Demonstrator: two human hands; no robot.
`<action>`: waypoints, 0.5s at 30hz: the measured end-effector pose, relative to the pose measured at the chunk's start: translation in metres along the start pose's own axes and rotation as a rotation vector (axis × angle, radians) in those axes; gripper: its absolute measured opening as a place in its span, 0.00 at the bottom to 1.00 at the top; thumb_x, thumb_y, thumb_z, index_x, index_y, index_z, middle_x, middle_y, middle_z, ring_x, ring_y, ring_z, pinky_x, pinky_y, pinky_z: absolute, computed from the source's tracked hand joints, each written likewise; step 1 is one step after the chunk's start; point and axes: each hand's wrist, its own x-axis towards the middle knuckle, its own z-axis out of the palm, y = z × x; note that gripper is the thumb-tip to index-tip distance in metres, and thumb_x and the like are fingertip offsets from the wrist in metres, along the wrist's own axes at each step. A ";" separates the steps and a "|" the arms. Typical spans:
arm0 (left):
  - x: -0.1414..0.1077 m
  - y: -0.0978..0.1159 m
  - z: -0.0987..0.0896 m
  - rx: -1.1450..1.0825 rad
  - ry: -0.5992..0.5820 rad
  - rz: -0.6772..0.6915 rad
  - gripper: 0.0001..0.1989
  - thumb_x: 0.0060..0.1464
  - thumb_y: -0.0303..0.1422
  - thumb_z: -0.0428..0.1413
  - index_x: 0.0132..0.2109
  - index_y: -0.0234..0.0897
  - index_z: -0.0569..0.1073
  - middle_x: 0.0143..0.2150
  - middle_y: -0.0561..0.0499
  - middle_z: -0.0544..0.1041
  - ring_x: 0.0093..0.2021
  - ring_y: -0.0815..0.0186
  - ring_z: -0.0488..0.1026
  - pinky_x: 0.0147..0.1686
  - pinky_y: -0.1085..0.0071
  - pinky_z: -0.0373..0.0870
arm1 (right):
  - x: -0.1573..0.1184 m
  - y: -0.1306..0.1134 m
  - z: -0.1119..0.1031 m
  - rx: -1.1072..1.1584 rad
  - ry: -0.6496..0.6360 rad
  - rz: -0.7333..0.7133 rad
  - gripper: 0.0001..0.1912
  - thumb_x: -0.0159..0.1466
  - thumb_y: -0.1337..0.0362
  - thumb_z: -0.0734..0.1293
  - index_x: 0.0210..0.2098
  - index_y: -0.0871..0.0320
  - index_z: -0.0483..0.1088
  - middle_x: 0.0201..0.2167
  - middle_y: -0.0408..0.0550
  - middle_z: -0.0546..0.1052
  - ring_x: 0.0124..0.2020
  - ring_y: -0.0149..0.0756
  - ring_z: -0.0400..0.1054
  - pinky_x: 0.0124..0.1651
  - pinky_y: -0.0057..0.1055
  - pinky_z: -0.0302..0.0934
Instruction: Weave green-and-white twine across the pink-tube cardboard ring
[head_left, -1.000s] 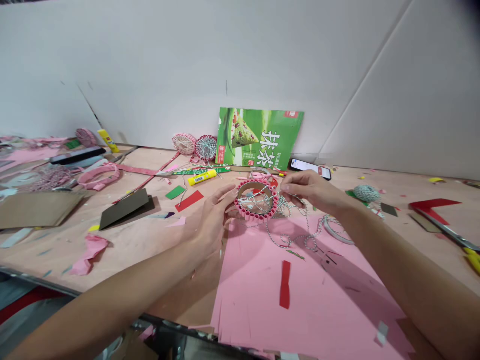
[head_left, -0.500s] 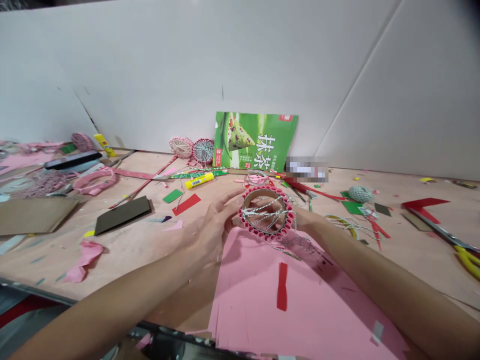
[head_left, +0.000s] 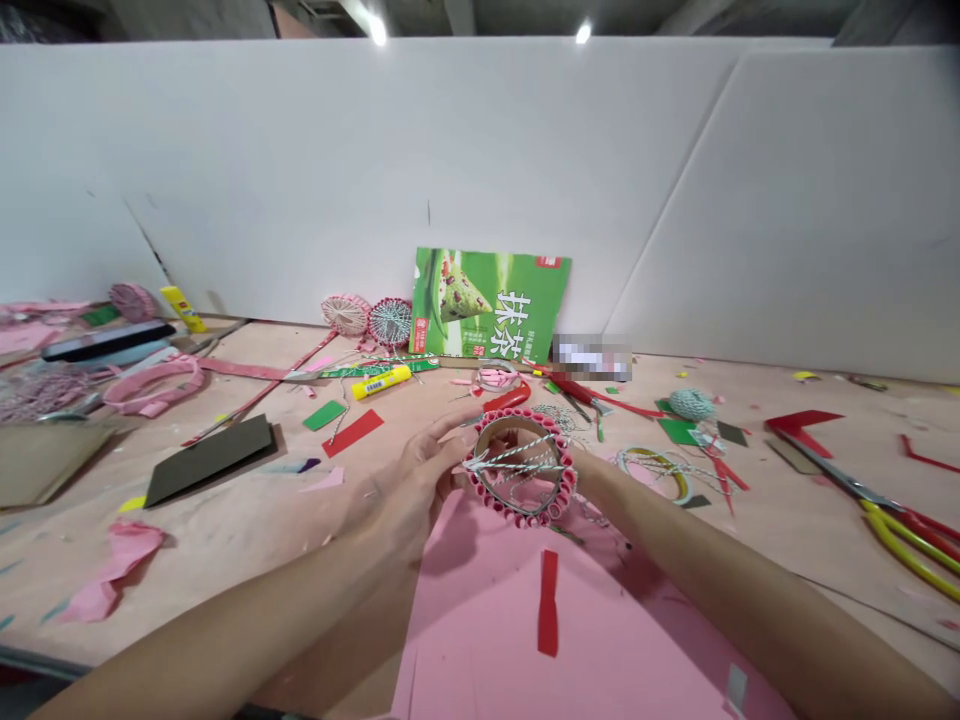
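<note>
A ring edged with small pink paper rolls (head_left: 523,516) is held upright above pink paper sheets (head_left: 487,620), with green-and-white string (head_left: 525,462) strung across its opening. My left hand (head_left: 427,470) grips the ring's left edge, fingers and thumb closed on it. Behind the ring and at its right side is my right hand (head_left: 581,470), largely hidden by the ring, so its fingers cannot be made out. Loose string trails down at the ring's lower right. A red paper strip (head_left: 548,603) lies on the pink sheets.
A green packet (head_left: 491,300) leans on the white wall behind two string-wound discs (head_left: 367,318). A yellow glue stick (head_left: 382,382), dark card (head_left: 211,460) and pink band (head_left: 154,388) lie left. Scissors (head_left: 870,495), a string ball (head_left: 691,404) and a tape roll (head_left: 660,470) lie right.
The view has tilted up, showing more wall and ceiling lights. The ring has turned slightly, and its strings cross at a different angle. A red object behind it now shows.
</note>
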 end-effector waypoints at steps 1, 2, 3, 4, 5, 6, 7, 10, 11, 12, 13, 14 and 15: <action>0.000 0.000 0.000 -0.003 0.010 -0.004 0.24 0.54 0.39 0.70 0.57 0.37 0.80 0.47 0.40 0.84 0.41 0.58 0.81 0.34 0.70 0.75 | 0.000 -0.001 0.001 0.012 0.017 0.005 0.21 0.70 0.47 0.67 0.50 0.57 0.76 0.41 0.51 0.80 0.39 0.37 0.74 0.41 0.35 0.71; 0.000 -0.001 0.001 -0.006 0.013 -0.008 0.24 0.53 0.39 0.70 0.56 0.37 0.81 0.45 0.41 0.84 0.40 0.58 0.81 0.33 0.70 0.75 | -0.001 -0.003 0.001 0.024 0.035 0.012 0.21 0.68 0.46 0.68 0.48 0.56 0.77 0.39 0.51 0.80 0.38 0.38 0.75 0.39 0.35 0.70; 0.000 -0.001 0.001 -0.008 0.013 -0.009 0.25 0.53 0.39 0.70 0.56 0.37 0.81 0.44 0.41 0.84 0.39 0.59 0.81 0.33 0.70 0.75 | -0.002 -0.005 0.001 0.033 0.050 0.018 0.20 0.66 0.46 0.69 0.47 0.54 0.77 0.37 0.50 0.81 0.37 0.39 0.75 0.37 0.34 0.69; 0.001 -0.001 0.001 -0.010 0.012 -0.005 0.25 0.52 0.39 0.71 0.56 0.37 0.81 0.43 0.42 0.84 0.38 0.59 0.81 0.33 0.70 0.75 | -0.003 -0.008 0.000 0.039 0.062 0.023 0.20 0.63 0.47 0.71 0.46 0.53 0.78 0.35 0.50 0.80 0.37 0.40 0.74 0.35 0.34 0.69; 0.003 0.000 0.000 -0.012 0.012 0.001 0.25 0.52 0.40 0.70 0.56 0.37 0.81 0.43 0.42 0.84 0.36 0.60 0.80 0.32 0.69 0.75 | -0.005 -0.011 -0.003 0.043 0.073 0.028 0.19 0.61 0.48 0.72 0.45 0.53 0.78 0.34 0.49 0.80 0.36 0.40 0.74 0.34 0.33 0.68; 0.004 0.000 -0.001 -0.015 0.020 0.012 0.25 0.52 0.40 0.70 0.57 0.37 0.81 0.44 0.41 0.84 0.35 0.60 0.80 0.31 0.69 0.75 | -0.006 -0.015 -0.007 0.042 0.090 0.032 0.18 0.60 0.49 0.73 0.44 0.53 0.78 0.33 0.49 0.80 0.35 0.40 0.74 0.33 0.33 0.67; 0.006 0.000 -0.001 -0.017 0.034 0.025 0.25 0.52 0.40 0.70 0.56 0.37 0.81 0.46 0.41 0.84 0.34 0.61 0.80 0.31 0.69 0.76 | -0.007 -0.019 -0.013 0.037 0.114 0.038 0.17 0.59 0.50 0.74 0.42 0.53 0.78 0.33 0.49 0.80 0.34 0.40 0.73 0.32 0.33 0.66; 0.010 0.002 -0.005 -0.036 0.105 0.062 0.24 0.52 0.39 0.71 0.55 0.37 0.81 0.50 0.42 0.84 0.34 0.65 0.80 0.29 0.73 0.75 | -0.011 -0.033 -0.037 0.000 0.241 0.062 0.14 0.59 0.51 0.73 0.36 0.55 0.76 0.29 0.47 0.77 0.27 0.35 0.69 0.27 0.30 0.62; 0.010 0.002 -0.007 -0.041 0.137 0.060 0.23 0.52 0.39 0.71 0.54 0.38 0.81 0.49 0.43 0.84 0.33 0.66 0.79 0.28 0.74 0.75 | -0.014 -0.038 -0.045 -0.012 0.291 0.067 0.14 0.60 0.52 0.73 0.35 0.56 0.75 0.28 0.47 0.77 0.26 0.33 0.68 0.26 0.29 0.60; 0.010 0.002 -0.008 -0.041 0.171 0.053 0.23 0.52 0.39 0.71 0.55 0.39 0.81 0.47 0.44 0.84 0.31 0.69 0.78 0.26 0.76 0.73 | -0.017 -0.044 -0.052 -0.027 0.326 0.068 0.14 0.60 0.52 0.73 0.34 0.57 0.74 0.28 0.46 0.76 0.25 0.32 0.67 0.26 0.28 0.59; 0.010 0.002 -0.009 -0.038 0.201 0.039 0.24 0.52 0.39 0.71 0.55 0.40 0.81 0.44 0.46 0.84 0.28 0.70 0.77 0.24 0.77 0.71 | -0.021 -0.049 -0.059 -0.047 0.330 0.067 0.15 0.60 0.51 0.73 0.34 0.57 0.74 0.28 0.46 0.76 0.25 0.31 0.67 0.26 0.28 0.59; 0.010 0.002 -0.010 -0.036 0.232 0.028 0.24 0.52 0.39 0.71 0.56 0.41 0.80 0.40 0.47 0.84 0.26 0.72 0.75 0.22 0.78 0.68 | -0.025 -0.055 -0.063 -0.074 0.294 0.067 0.16 0.61 0.50 0.72 0.34 0.58 0.74 0.30 0.47 0.77 0.25 0.30 0.68 0.27 0.28 0.60; 0.010 0.002 -0.011 -0.039 0.260 0.021 0.24 0.53 0.40 0.71 0.56 0.41 0.80 0.38 0.49 0.83 0.24 0.73 0.74 0.21 0.79 0.67 | -0.029 -0.060 -0.066 -0.110 0.223 0.071 0.16 0.62 0.50 0.72 0.35 0.58 0.75 0.32 0.48 0.78 0.27 0.31 0.70 0.28 0.28 0.61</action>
